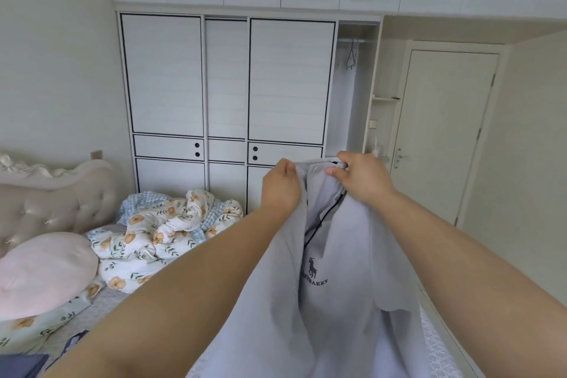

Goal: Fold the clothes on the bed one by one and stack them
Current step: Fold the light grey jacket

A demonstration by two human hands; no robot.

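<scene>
Holding up the grey polo shirt (337,270) above the bed's (101,304) foot edge — left hand (280,190) and right hand (362,181) pinching its collar — likely needing spreading flat before folding.

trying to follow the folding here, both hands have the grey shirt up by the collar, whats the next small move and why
Probably spread the hands apart along the shoulders, then lower the shirt flat onto the bed. The left hand and right hand pinch the grey polo shirt close together at the collar, so it hangs bunched and creased in the air, not yet laid out for folding.
</scene>
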